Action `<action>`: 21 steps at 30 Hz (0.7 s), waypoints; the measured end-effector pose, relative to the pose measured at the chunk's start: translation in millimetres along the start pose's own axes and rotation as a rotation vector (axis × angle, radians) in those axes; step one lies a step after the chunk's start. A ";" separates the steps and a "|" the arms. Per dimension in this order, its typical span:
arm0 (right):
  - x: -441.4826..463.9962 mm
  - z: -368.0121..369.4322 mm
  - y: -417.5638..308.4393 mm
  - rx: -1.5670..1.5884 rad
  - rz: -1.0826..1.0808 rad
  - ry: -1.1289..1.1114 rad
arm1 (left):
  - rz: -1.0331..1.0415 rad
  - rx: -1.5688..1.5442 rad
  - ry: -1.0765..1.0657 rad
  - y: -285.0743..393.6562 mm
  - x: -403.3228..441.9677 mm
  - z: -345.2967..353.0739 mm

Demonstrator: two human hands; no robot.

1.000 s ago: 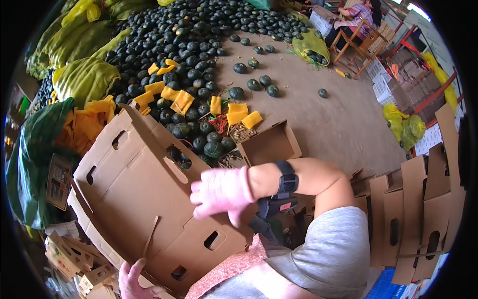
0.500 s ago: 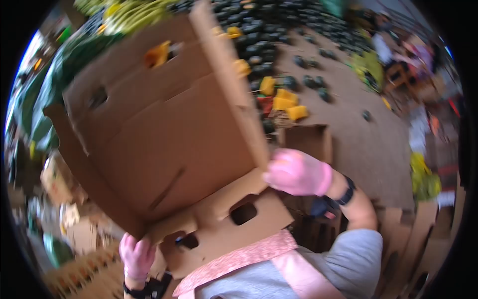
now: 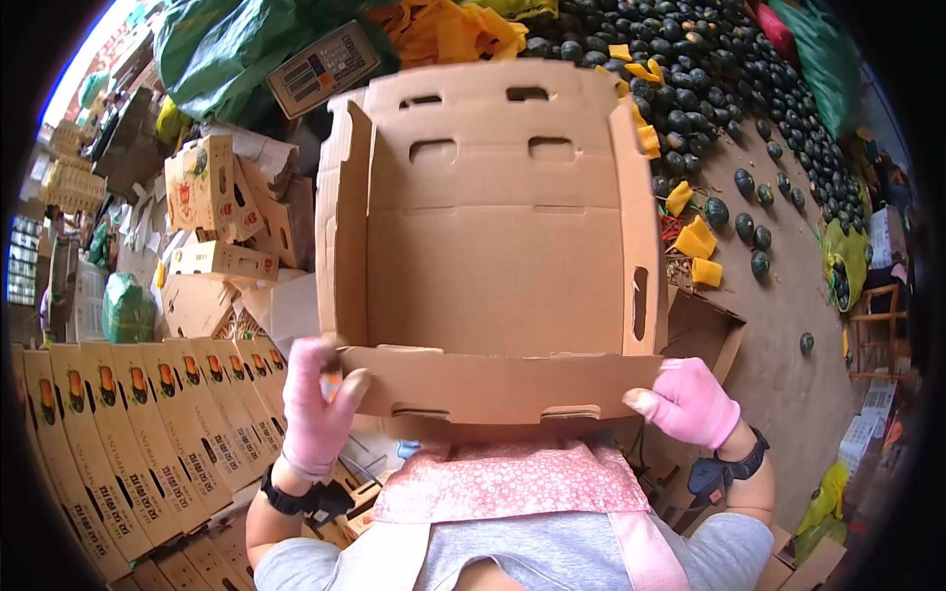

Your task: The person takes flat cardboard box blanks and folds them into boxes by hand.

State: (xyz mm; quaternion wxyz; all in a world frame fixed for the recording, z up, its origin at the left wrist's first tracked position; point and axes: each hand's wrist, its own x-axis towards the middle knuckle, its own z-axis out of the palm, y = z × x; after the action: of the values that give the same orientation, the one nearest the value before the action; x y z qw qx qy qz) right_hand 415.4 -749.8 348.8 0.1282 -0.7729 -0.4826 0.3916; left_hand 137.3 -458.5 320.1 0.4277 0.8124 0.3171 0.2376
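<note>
A brown cardboard box [image 3: 498, 271] is held up in front of my chest, its plain inside facing me. Its side walls stand up, and the near wall is folded upright. The far panel extends away, with slots cut in it. My left hand [image 3: 317, 409], in a pink glove with bare fingertips, grips the near left corner of the box, thumb over the near wall. On the near right corner, my right hand [image 3: 695, 404] in a matching glove is closed with its thumb against the same wall. The fingers behind the cardboard are partly hidden.
Flat printed cartons [image 3: 128, 433] stand in rows at left, with made-up boxes [image 3: 202, 192] behind. Dark green pumpkins [image 3: 680, 94] are heaped at far right, some loose on the floor. A digital scale [image 3: 323, 69] and green sheeting [image 3: 222, 59] lie beyond the box.
The box has swung from a tilt to square in front of me, its near wall now upright. My left hand has risen; my right has moved right and slightly down. My view has shifted.
</note>
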 end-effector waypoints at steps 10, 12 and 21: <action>106.1 -67.1 -42.5 -0.893 -0.769 0.552 | 0.845 0.528 -0.200 -4.9 10.1 22.7; 147.3 -47.9 -38.4 -0.987 -1.202 0.226 | 0.860 0.503 -0.191 -2.0 13.4 23.3; 181.0 8.8 -68.8 -1.309 -1.681 -0.312 | 0.873 0.423 -0.214 -2.6 23.8 29.6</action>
State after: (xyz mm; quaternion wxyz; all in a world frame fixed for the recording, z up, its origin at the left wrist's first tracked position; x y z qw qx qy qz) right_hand 405.7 -563.7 295.5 -0.1452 -0.0537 -0.9860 -0.0622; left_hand 172.3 -456.4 305.2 0.1443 0.9582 -0.0570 0.2404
